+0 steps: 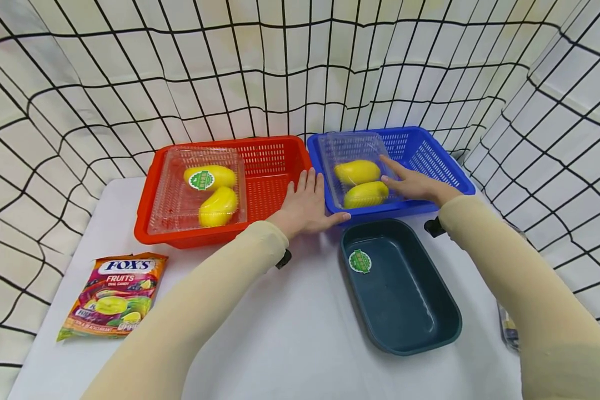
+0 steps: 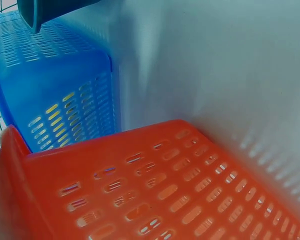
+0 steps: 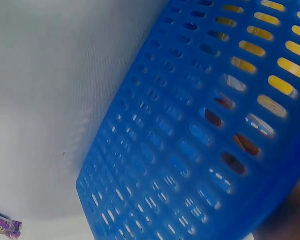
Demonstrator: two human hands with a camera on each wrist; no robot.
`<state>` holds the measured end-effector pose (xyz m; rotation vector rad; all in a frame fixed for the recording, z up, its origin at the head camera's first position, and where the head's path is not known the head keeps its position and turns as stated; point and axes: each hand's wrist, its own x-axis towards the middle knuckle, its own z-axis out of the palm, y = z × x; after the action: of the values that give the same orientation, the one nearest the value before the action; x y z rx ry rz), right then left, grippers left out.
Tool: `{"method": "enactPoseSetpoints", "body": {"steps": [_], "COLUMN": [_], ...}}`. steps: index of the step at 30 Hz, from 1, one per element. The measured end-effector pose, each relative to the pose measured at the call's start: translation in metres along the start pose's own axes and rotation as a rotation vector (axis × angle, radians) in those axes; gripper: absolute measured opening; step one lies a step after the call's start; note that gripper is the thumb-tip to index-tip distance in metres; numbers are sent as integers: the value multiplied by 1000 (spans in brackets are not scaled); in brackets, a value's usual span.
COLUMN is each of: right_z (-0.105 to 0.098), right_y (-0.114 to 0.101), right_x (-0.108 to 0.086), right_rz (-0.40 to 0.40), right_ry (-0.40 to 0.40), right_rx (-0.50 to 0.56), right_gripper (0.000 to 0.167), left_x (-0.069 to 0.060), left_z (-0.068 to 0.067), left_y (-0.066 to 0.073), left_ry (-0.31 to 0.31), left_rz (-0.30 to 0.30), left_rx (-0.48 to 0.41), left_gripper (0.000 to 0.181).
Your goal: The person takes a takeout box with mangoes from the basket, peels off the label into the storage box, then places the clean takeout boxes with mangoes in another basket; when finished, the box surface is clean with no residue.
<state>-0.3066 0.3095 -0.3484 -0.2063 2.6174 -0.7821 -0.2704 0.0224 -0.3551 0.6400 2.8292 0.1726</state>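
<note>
My left hand [image 1: 307,205] lies with straight fingers over the meeting rims of the red basket [image 1: 275,145] and the blue basket [image 1: 415,130]. Over the blue basket my right hand [image 1: 415,184] extends its fingers to the right side of a clear plastic box [image 1: 347,145]; whether they touch it I cannot tell. Inside that box are two yellow mangoes [image 1: 357,172]. A second clear box [image 1: 177,214] with two mangoes [image 1: 219,206] sits in the left part of the red basket, a round green sticker [image 1: 201,179] on it. Both wrist views mostly show slotted basket walls.
In front of the blue basket stands a dark teal tray [image 1: 405,294], a round green sticker [image 1: 360,261] inside it. A candy bag [image 1: 115,294] lies at the left. Black netting [image 1: 260,72] surrounds the white table. A clear package [image 1: 509,328] is partly hidden behind my right arm.
</note>
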Motion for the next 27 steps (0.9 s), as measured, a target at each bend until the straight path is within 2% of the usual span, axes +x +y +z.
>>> {"method": "enactPoseSetpoints", "body": {"steps": [7,12,15,19,23,27], "right_z": [-4,-6,0,18,44,71], "right_y": [-6,-20,-37,-71,-108,-136], "right_x": [-6,-17,-21,-17,-7,3], "right_rz": [-50,-101,-148,-221,-285,-314], "right_ry": [73,152,149,118,82,32], "right_rx": [-72,-152,-177,-228,-316,-425], "right_gripper": [72,71,71,72,76,79], "left_x": [-12,-31,-46,-71,-97,-121], "left_z": [-13,-29,-36,-39,-36,-28], "left_y": [-12,-34,-59,-103,-145,-179], "left_ry": [8,35,67,106,144,169], "left_rz": [8,15,-7,-74,-156,-224], "left_rx": [29,49,53,15,-49,-92], "left_gripper": [111,109,108,107,109,113]}}
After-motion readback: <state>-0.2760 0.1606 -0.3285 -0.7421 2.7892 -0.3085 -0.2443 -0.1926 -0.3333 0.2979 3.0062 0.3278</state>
